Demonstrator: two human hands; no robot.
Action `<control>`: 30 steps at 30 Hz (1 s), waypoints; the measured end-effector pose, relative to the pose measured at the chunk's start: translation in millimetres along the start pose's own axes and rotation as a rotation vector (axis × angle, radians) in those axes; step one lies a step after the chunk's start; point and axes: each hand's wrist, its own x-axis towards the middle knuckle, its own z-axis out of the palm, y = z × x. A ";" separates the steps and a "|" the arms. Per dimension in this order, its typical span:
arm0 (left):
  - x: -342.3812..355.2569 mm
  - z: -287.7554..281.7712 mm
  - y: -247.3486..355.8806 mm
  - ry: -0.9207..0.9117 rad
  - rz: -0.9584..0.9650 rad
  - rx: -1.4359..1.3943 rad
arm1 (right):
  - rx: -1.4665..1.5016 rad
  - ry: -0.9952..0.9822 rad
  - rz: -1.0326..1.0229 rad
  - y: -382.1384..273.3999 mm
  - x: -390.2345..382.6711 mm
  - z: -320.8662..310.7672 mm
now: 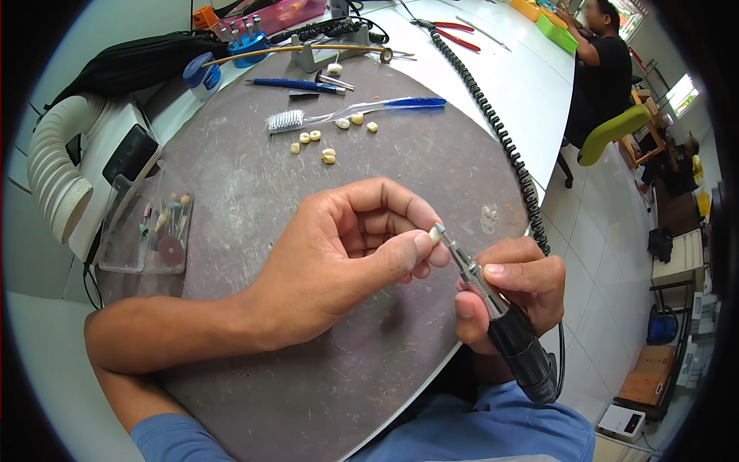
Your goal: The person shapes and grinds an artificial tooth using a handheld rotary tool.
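My left hand (346, 262) pinches a small cream tooth-shaped piece (434, 236) between thumb and forefinger, above the grey round work mat (219, 323). My right hand (512, 285) is closed around a black-and-silver rotary handpiece (516, 346). Its small pale blue bit (439, 228) is at the piece, apparently touching it. Several cream tooth pieces (329, 157) lie on the mat beyond my hands, beside a clear brush (286, 121) with a blue handle and a blue pen (285, 84).
A white hose (58, 177) and clear bit box (142, 223) are at left. A coiled cord (500, 131) runs along the right side. Pliers (454, 36), a metal stand (346, 54) and blue holders are at the back. A seated person (596, 69) works at upper right.
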 end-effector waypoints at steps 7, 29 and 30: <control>-0.3 0.7 0.4 0.010 -0.011 -0.003 | 0.036 0.006 -0.022 1.2 -0.6 0.8; -1.1 0.2 1.7 0.017 -0.029 0.051 | 0.020 -0.009 -0.013 2.4 -0.3 -1.8; -1.1 0.3 1.6 0.014 -0.026 0.052 | 0.018 -0.009 -0.007 1.5 0.0 -1.6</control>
